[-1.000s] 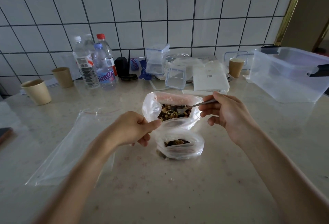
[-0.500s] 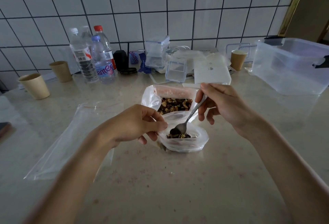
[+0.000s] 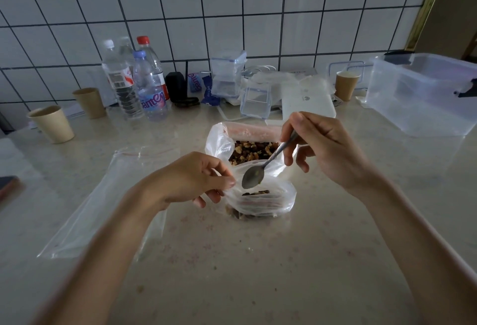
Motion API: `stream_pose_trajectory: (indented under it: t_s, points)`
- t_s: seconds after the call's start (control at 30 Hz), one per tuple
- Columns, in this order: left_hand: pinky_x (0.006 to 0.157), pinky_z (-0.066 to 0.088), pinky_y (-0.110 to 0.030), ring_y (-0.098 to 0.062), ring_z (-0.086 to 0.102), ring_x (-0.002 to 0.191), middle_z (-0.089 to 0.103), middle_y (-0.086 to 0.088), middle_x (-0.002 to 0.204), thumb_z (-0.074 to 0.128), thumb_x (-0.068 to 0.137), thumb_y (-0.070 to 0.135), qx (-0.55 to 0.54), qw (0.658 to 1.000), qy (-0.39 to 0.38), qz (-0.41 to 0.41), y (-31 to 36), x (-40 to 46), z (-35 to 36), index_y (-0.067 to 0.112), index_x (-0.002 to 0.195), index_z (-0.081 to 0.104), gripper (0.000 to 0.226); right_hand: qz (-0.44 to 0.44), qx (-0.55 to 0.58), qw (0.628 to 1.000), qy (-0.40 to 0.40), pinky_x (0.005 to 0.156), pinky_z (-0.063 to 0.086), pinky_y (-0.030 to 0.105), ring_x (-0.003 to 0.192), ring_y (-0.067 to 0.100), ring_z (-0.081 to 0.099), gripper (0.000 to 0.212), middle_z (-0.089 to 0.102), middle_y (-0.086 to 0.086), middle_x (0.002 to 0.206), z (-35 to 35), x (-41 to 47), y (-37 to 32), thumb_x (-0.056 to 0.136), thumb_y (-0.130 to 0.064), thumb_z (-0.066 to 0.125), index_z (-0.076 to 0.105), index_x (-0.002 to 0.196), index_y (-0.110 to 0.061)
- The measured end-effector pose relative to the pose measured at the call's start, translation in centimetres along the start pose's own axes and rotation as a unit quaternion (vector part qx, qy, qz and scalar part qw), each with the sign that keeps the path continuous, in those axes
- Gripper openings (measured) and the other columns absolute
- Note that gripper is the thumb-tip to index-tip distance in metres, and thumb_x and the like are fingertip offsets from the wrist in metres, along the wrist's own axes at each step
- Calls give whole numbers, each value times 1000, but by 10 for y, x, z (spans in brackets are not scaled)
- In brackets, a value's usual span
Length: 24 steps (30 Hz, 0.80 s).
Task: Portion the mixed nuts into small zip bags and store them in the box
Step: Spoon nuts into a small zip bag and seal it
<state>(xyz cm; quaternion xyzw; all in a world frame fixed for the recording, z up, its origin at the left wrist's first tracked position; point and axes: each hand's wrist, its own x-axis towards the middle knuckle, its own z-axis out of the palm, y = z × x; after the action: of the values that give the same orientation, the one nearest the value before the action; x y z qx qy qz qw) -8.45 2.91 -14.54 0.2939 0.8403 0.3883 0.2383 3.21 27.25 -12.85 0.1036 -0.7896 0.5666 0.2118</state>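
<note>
A small zip bag [image 3: 268, 202] stands open on the counter with a few nuts at its bottom. My left hand [image 3: 191, 179] pinches its left rim. Behind it sits a bigger plastic bag [image 3: 219, 141] holding the mixed nuts [image 3: 254, 151]. My right hand [image 3: 325, 149] grips a metal spoon [image 3: 254, 176] by the handle; its bowl hangs over the small bag's mouth and looks empty. A clear plastic box [image 3: 423, 95] stands at the far right.
A large flat zip bag [image 3: 103, 201] lies to the left under my forearm. Along the tiled wall stand water bottles [image 3: 136, 82], paper cups [image 3: 53, 124], small clear containers [image 3: 255, 102], a white device [image 3: 307, 102] and another paper cup [image 3: 347, 84]. A dark object [image 3: 7, 186] lies at the left edge.
The spoon went from the big nut bag into the small bag with a load, then lifted out empty. My left hand shifted from the big bag's rim to the small bag's rim.
</note>
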Motion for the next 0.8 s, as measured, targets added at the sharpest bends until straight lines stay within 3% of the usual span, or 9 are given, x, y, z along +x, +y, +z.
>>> stream_pose_trajectory:
  t_s: [0.23,0.4,0.5,0.6,0.7,0.8]
  points:
    - [54,53,-18,-7,76,72,79,5,82,70,87,60,-15,998,48,-27,-2,2,-4,19,93,78,42,175,146,961,157,43,42,31,57,26,62,41,65,13,64,-2,2,10,111,-30,45,67,85,-7]
    - [59,49,-27,-15,71,70,74,2,69,58,88,72,87,967,236,-42,-10,14,1,18,87,66,55,231,169,933,218,42,46,31,57,23,67,42,70,10,68,1,3,18,111,-33,44,68,90,-7]
    - [67,42,-27,-13,62,90,66,8,93,57,85,77,87,942,323,-40,-16,23,9,18,103,58,61,226,126,939,227,42,47,32,56,21,68,42,70,9,68,2,6,19,112,-32,41,67,90,-7]
    - [87,41,-30,-11,52,108,55,12,119,59,84,78,51,942,330,-37,-17,32,13,17,137,51,81,202,58,955,208,43,46,32,56,20,67,40,69,8,67,3,6,22,112,-30,42,66,94,-3]
    - [94,50,-36,-16,59,115,60,5,133,63,85,75,8,953,301,-38,-12,41,16,15,145,50,85,178,-1,967,179,41,47,30,58,18,67,37,71,3,66,6,4,24,110,-29,44,66,94,-4]
    - [66,53,-28,-15,69,89,71,3,103,67,91,58,-4,962,269,-35,-9,45,20,17,123,65,53,184,-9,972,147,42,48,31,59,18,69,32,71,1,67,10,4,27,109,-25,47,66,93,-7]
